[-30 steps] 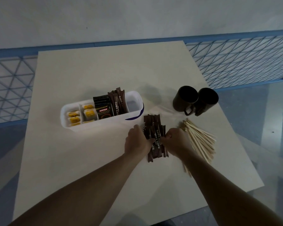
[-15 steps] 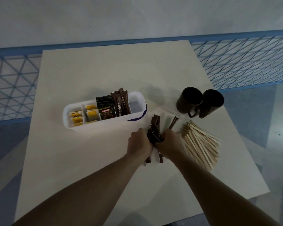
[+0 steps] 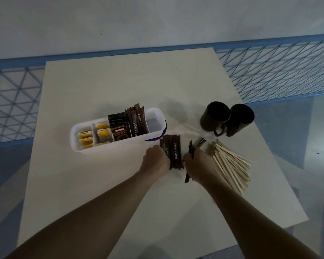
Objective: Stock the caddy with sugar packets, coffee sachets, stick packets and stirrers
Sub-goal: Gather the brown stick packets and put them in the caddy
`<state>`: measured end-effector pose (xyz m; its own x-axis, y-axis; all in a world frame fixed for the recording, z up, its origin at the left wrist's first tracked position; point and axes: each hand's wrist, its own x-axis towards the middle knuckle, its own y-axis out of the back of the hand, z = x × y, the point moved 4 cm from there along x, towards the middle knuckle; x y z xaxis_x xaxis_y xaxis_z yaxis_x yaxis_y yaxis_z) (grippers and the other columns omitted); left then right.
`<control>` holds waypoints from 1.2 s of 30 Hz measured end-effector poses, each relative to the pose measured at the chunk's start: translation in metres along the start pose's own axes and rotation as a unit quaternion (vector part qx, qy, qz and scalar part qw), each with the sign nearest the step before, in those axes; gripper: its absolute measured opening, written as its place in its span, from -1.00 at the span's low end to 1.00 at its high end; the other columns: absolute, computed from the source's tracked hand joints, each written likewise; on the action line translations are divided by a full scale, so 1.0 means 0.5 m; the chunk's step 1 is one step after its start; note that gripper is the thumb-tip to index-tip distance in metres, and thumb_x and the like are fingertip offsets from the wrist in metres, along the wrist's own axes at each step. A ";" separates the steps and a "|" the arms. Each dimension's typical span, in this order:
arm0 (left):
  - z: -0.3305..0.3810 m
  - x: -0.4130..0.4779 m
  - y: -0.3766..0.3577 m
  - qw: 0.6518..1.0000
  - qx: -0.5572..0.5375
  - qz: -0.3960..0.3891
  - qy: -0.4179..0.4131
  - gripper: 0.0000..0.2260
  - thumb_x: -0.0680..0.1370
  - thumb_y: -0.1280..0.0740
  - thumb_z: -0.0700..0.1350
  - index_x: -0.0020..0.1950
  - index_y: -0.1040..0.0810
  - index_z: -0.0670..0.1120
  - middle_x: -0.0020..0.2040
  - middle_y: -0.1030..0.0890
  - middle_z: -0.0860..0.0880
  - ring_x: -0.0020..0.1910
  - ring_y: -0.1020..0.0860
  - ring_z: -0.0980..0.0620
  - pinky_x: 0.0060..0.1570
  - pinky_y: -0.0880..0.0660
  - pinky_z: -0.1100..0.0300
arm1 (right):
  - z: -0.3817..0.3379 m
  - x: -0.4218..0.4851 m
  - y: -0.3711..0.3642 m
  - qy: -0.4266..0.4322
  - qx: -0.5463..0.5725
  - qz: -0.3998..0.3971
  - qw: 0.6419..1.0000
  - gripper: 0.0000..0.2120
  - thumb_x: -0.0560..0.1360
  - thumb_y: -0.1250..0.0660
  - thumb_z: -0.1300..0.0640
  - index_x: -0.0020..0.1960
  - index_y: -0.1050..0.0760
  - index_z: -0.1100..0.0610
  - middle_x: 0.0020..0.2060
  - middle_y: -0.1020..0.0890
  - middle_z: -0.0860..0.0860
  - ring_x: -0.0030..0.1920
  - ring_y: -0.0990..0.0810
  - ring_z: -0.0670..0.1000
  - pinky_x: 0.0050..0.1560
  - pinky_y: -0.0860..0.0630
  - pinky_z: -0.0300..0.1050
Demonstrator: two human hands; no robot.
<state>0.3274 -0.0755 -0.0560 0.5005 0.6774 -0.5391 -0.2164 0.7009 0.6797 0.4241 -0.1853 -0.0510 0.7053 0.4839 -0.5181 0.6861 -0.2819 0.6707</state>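
Evidently stick-packet step: left hand (image 3: pixel 154 161) gripped stick packets (image 3: pixel 174 152), right hand (image 3: pixel 198 165) clutched loose packets (image 3: pixel 190 148); next likely upright into caddy (image 3: pixel 110 148).

**Surroundings: table, mugs, mesh, wall**

You have a pale, matte table (image 3: pixel 105 81) with square corners. Two dark mugs stand upright near its right edge, about midway along. The left mug (image 3: pixel 214 116) and the right mug (image 3: pixel 241 117) touch side to side, and both handles are turned toward the near edge. Their interiors are too dark to read. Beyond the far edge a blue mesh panel (image 3: pixel 279 71) runs left to right, showing past both far corners. Above it is a plain grey wall (image 3: pixel 157 21). A glossy grey floor (image 3: pixel 297 131) lies off the right edge.
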 end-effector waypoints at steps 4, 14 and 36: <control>0.009 0.016 0.002 1.000 -0.010 -0.009 0.010 -0.69 0.58 -0.24 -0.26 0.33 -0.36 -0.24 0.26 -0.49 -0.21 0.22 -0.49 -0.17 0.15 -0.47 0.03 | -0.008 0.005 0.020 -0.007 0.067 0.021 0.998 -0.74 0.66 -0.13 0.08 0.25 -0.42 0.19 -0.24 -0.54 0.04 -0.35 -0.50 -0.08 -0.44 -0.37 -0.23; 0.017 0.041 -0.016 0.999 -0.033 0.016 -0.006 -0.76 0.63 -0.26 -0.14 0.25 -0.34 -0.19 0.09 -0.53 -0.10 -0.04 -0.47 -0.01 -0.13 -0.41 0.13 | 0.003 0.016 0.038 -0.037 0.221 0.015 0.974 -0.83 0.68 -0.12 0.06 0.13 -0.42 0.13 -0.24 -0.50 0.07 -0.28 -0.48 -0.02 -0.29 -0.46 -0.12; 0.009 0.001 0.033 0.998 -0.030 -0.040 -0.026 -0.76 0.58 -0.30 -0.08 0.21 -0.48 -0.14 -0.04 -0.55 -0.02 -0.11 -0.50 0.02 -0.16 -0.43 0.21 | -0.060 0.008 0.016 -0.021 0.245 -0.046 0.968 -0.83 0.63 -0.12 0.26 0.08 -0.48 0.15 -0.21 -0.55 0.11 -0.26 -0.50 0.03 -0.30 -0.46 -0.11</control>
<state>0.3278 -0.0646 -0.0430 0.5607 0.6076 -0.5625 -0.2235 0.7652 0.6038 0.4273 -0.1608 -0.0318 0.6374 0.4947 -0.5907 0.7409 -0.6041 0.2936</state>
